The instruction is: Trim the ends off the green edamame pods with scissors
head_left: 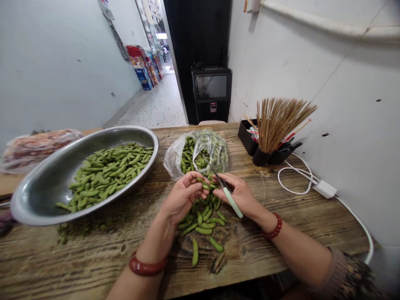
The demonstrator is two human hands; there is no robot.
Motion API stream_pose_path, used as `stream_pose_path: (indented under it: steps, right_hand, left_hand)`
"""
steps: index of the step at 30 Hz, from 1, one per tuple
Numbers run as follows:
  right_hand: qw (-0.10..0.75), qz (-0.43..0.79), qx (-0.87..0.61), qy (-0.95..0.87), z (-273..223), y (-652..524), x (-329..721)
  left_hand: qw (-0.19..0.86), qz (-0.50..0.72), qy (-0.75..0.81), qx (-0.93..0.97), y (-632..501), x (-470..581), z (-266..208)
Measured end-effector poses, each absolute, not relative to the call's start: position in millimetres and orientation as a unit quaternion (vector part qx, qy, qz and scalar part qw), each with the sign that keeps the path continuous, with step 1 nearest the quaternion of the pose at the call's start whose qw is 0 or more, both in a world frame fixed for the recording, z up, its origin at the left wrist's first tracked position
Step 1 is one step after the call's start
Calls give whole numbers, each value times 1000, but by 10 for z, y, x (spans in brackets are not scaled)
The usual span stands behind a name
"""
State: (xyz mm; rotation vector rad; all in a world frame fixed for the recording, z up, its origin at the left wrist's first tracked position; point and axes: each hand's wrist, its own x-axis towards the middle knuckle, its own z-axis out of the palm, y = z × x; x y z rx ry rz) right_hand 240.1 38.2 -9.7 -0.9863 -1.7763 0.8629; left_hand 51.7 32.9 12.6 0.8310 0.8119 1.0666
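Note:
In the middle of the view my left hand [185, 195] pinches green edamame pods [203, 183] between its curled fingers. Close beside it, my right hand [238, 192] grips a pair of scissors [231, 201] with pale green handles, and the dark blades point up and to the left. Loose edamame pods [204, 230] lie on the wooden table under and in front of my hands. Just behind them is a clear plastic bag [175, 156] of more pods, its mouth towards me. To the left, a large metal basin [40, 200] holds a heap of pods.
Small green trimmings [90, 227] lie below the basin. A filled plastic bag [40, 146] is at the far left. At right stand a black holder [248, 139] with wooden skewers [278, 125] and a white cable with an adapter [325, 189]. A black speaker [211, 93] is beyond the wooden table [243, 266].

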Motion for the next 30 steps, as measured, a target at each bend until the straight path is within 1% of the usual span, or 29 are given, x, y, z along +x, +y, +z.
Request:
stream_pose_path:
  steps: [4, 13, 21, 25, 30]
  right_hand:
    - [437, 388, -404, -704, -97, 362, 2375]
    - [469, 402, -435, -655, -139, 401, 2374]
    - [461, 422, -402, -669, -120, 372, 2363]
    - [466, 427, -414, -655, -96, 363, 2353]
    - [466, 437, -411, -650, -75, 365, 2349]
  left_hand:
    - [714, 467, 349, 388, 316, 550, 106]
    - [699, 455, 369, 410, 331, 567, 79]
    - [726, 481, 310, 381, 319, 600, 83]
    - [728, 458, 328, 391, 315, 619, 54]
    - [709, 465, 341, 406, 318, 632, 62]
